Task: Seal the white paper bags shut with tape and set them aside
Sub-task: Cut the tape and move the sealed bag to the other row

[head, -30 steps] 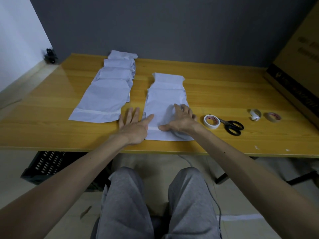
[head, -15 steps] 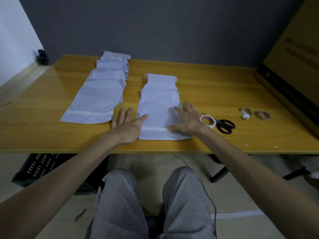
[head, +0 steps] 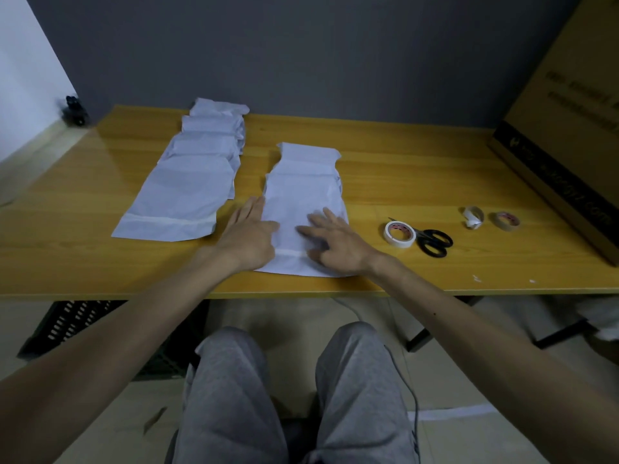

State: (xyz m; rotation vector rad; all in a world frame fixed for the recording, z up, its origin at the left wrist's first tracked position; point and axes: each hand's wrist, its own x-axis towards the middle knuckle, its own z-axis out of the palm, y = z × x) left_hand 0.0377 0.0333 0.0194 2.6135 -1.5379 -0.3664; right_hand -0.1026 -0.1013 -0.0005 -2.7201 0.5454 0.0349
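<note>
Pressing flat on the front white bag (head: 301,205), both hands lie with fingers extended, and neither grasps anything. The left hand (head: 248,236) rests at the bag's left edge, with its fingers on the table (head: 402,169) just beside the paper and its thumb over the bag. The right hand (head: 338,244) lies spread on the right half of the bag. The front white bag sits at the middle of the table's near edge, with its near end almost at that edge. A tape strip (head: 289,252) runs across the bag between the two hands. Further bags (head: 306,155) lie partly beneath it, overlapping toward the far edge. A second row of white bags (head: 187,192) lies to the left, apart from the hands, and runs toward the far-left corner; its nearest bag carries a pale band across the near end. Right of the right hand, a white tape roll (head: 398,233) lies flat at the blades of the black-handled scissors (head: 433,242); whether it rests on them cannot be determined. Farther toward the right edge lie a crumpled roll core (head: 472,216) and a brown tape roll (head: 506,220), close together. A cardboard box (head: 569,128) occupies the right edge of the table.
</note>
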